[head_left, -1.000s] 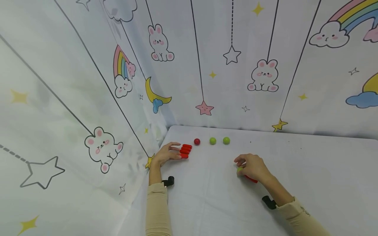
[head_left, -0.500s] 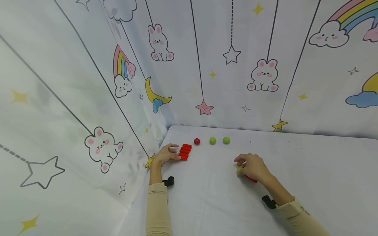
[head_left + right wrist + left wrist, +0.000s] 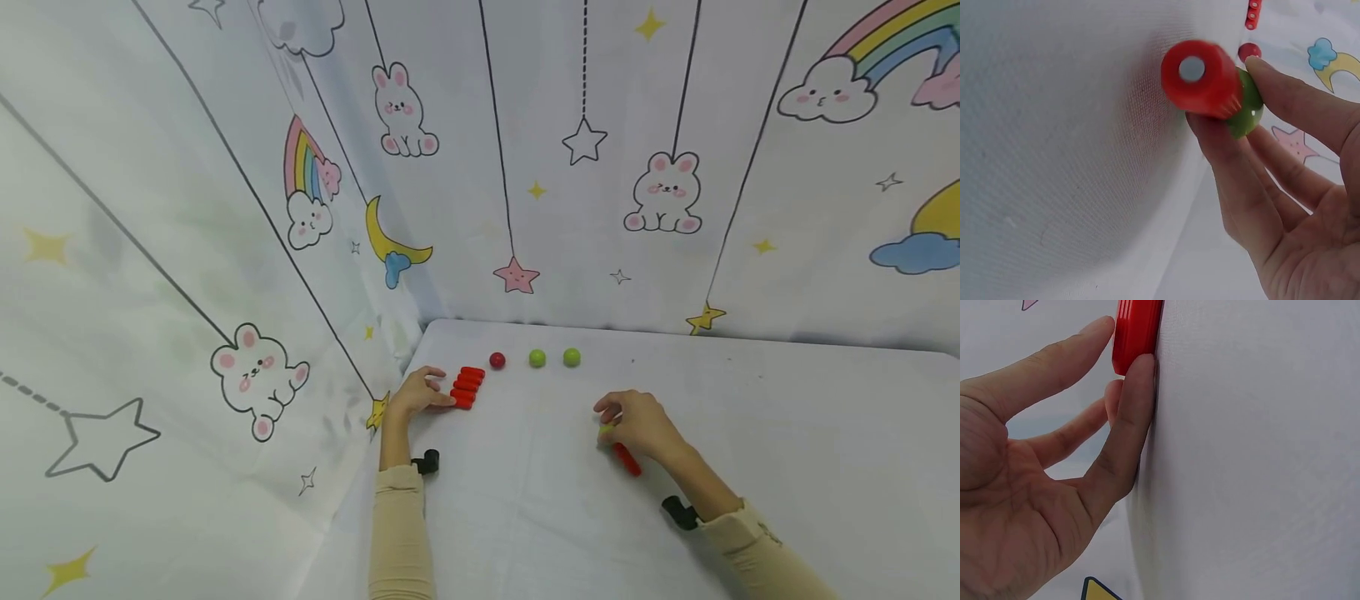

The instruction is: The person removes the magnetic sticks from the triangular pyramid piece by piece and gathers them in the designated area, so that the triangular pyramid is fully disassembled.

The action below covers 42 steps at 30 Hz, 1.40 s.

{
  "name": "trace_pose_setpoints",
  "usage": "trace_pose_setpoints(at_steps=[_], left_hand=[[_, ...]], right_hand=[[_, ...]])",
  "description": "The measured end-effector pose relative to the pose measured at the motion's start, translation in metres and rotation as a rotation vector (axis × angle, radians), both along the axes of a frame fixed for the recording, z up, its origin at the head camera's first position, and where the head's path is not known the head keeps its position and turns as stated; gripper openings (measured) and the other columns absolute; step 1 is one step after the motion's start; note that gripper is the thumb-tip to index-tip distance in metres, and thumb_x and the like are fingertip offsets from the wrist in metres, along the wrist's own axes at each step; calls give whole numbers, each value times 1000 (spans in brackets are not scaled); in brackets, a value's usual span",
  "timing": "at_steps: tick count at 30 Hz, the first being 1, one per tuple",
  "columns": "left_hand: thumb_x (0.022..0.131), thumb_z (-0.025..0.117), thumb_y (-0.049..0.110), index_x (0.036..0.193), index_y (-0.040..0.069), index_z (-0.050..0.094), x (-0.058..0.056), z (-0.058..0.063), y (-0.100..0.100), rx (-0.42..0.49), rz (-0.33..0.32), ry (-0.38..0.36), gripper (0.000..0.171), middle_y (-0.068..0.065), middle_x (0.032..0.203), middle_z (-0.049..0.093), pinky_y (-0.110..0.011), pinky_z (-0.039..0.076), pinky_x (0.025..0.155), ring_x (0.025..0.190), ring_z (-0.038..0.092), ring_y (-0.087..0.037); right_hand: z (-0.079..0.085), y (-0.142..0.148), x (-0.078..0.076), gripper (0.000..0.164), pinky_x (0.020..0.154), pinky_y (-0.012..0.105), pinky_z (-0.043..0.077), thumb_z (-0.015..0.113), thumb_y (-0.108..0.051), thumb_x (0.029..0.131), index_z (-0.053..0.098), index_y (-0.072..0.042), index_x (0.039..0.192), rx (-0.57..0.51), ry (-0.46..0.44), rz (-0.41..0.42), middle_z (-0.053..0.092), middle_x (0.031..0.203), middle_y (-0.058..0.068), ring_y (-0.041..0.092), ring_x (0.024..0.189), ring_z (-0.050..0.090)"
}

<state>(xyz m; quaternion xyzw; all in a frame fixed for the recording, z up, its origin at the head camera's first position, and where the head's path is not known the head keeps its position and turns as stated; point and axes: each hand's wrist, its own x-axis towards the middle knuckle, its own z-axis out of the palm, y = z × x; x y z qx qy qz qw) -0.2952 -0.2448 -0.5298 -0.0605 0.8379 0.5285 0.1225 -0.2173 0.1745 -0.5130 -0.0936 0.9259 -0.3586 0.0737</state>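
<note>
In the head view my left hand [image 3: 416, 396] is at the near left end of a row of red cylinders [image 3: 467, 385] laid side by side. The left wrist view shows its thumb and a fingertip loosely at the end of one red cylinder [image 3: 1136, 334], fingers mostly straight. My right hand [image 3: 641, 427] pinches a green ball [image 3: 1251, 103] between thumb and fingers, just over the white tabletop. Another red cylinder [image 3: 1219, 81] joins onto that ball, its end with a pale round centre facing the right wrist camera. The fingers partly cover the ball.
A red ball [image 3: 497, 361] and two green balls, one left [image 3: 537, 358] and one right [image 3: 572, 357], stand along the back of the white table [image 3: 540, 500]. Behind and at the left hangs a white curtain [image 3: 450, 208] printed with rabbits and stars.
The nearest red cylinder on the left has shifted slightly toward the person, and the left hand has drawn back a little. The cylinder at the right hand has swung to point more toward the person.
</note>
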Motion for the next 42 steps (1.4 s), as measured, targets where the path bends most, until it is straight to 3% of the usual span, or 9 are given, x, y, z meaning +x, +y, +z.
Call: trace_pose_setpoints(at_steps=[7,20,25,31,35,38,42], left_hand=[[92,78,1,144,-4,51,3,3,0,129,25,-40,58,-20,113,56,-40,62,84,88,68,-26],[100,72,19,145,0,52,1,3,2,73,56,-18,52,-19,121,61,-40,62,87,100,64,-30],[101,71,19,142,-2,54,1,6,5,53,68,82,49,-21,121,62,-43,61,89,106,66,-39],[100,71,15,137,-3,57,3,29,28,49,101,237,43,-23,121,58,-42,63,84,109,64,-48],[99,72,18,132,3,62,6,38,53,4,57,274,38,-20,122,61,-47,62,86,106,65,-45],[99,72,17,132,2,62,7,39,72,-6,-19,287,37,-20,123,61,-50,62,85,103,67,-44],[98,73,13,131,-3,61,11,38,96,13,-135,286,38,-26,126,60,-43,63,78,98,68,-36]], right_hand=[[-1,-2,1,39,64,32,53,90,-8,75,75,-6,111,11,0,-19,72,89,0,15,77,65],[-1,-4,1,44,66,34,50,95,-26,74,76,-9,109,107,-9,-50,71,87,-2,16,74,63],[-6,-2,0,45,63,33,51,94,-31,75,76,-7,109,126,25,-35,73,85,-2,14,72,64],[-6,0,0,45,61,33,51,92,-36,79,76,-7,109,129,31,-48,73,86,-1,15,72,64],[-4,3,-1,44,61,33,51,90,-37,80,76,-7,109,121,36,-44,73,86,-1,15,73,63],[-4,4,-1,44,60,33,51,90,-38,81,76,-7,108,127,44,-45,73,87,-2,15,73,63],[-5,5,0,43,61,33,51,89,-38,81,76,-7,108,134,43,-53,73,87,-1,15,73,64]])
